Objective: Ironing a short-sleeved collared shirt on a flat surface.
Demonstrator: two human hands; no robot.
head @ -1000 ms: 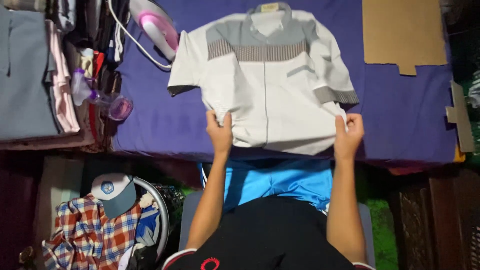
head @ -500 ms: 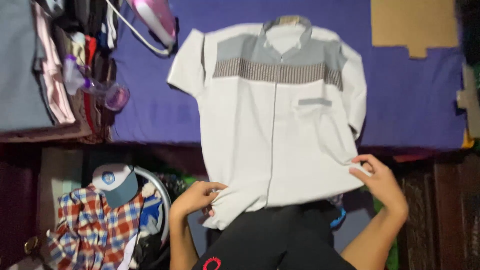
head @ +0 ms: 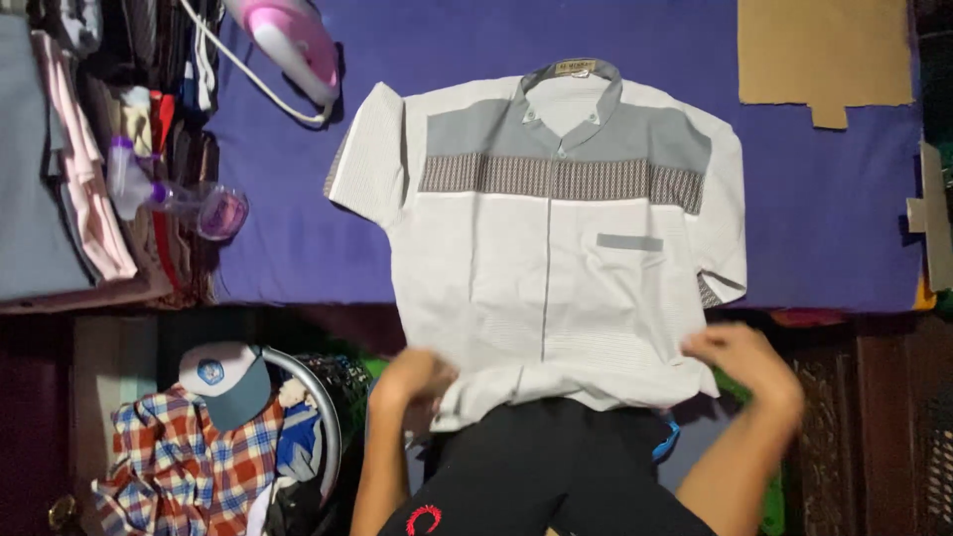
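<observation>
A white short-sleeved shirt (head: 556, 268) with a grey yoke and a patterned band across the chest lies front up in the middle of the frame on a purple-covered worktop (head: 824, 218), collar toward the top, its hem hanging over the worktop's near edge. The left hand (head: 412, 379), at lower centre-left, sits at the shirt's lower left corner, fingers curled at the hem; its grip looks closed on the cloth, though blur makes that uncertain. The right hand (head: 745, 362), at lower right, is blurred at the hem's right corner, and I cannot tell whether its grip holds the fabric.

A pink and white iron (head: 288, 45) rests at upper left, with a spray bottle (head: 164, 194) beside stacked folded clothes (head: 60, 179) at the left edge. A piece of cardboard (head: 824, 55) lies at upper right. In the lower left, a cap (head: 223, 377) sits on a plaid shirt (head: 179, 462).
</observation>
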